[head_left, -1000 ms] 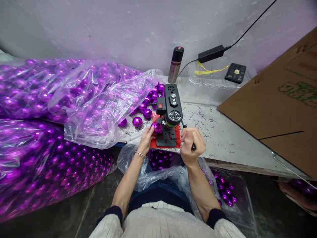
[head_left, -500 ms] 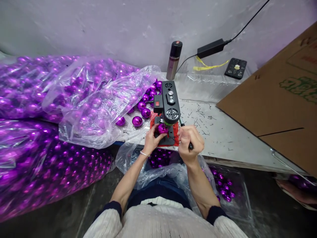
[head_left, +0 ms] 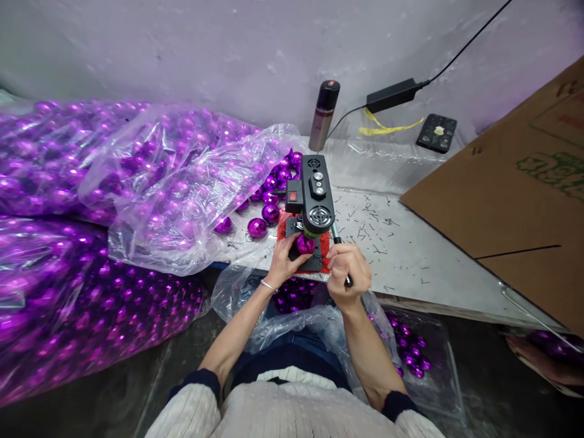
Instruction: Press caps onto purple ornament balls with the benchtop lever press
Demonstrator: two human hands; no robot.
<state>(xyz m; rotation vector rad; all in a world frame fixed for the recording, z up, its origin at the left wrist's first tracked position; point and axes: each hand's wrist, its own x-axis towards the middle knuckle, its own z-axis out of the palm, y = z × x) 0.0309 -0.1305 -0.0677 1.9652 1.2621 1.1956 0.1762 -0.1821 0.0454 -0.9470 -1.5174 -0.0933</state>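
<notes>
A small black machine (head_left: 318, 194) stands on a red mat (head_left: 325, 246) near the table's front edge. Under its head sits a shiny purple ball (head_left: 305, 244), pinched between the thumb and fingers of my left hand (head_left: 285, 261). My right hand (head_left: 349, 275) is wrapped round the black-handled lever (head_left: 336, 237) on the machine's right side. Several loose purple balls (head_left: 257, 227) lie on the table to the left of the machine.
Large clear bags of purple balls (head_left: 91, 286) fill the left side. Behind the machine are a spray can (head_left: 324, 115), a power adapter (head_left: 392, 94) and a black phone-like object (head_left: 437, 132). A cardboard box (head_left: 506, 201) leans in from the right. An open plastic bag (head_left: 314, 321) hangs below the edge.
The camera view has shifted slightly. Both hands keep their grips, on the ball and on the lever, with little visible movement.
</notes>
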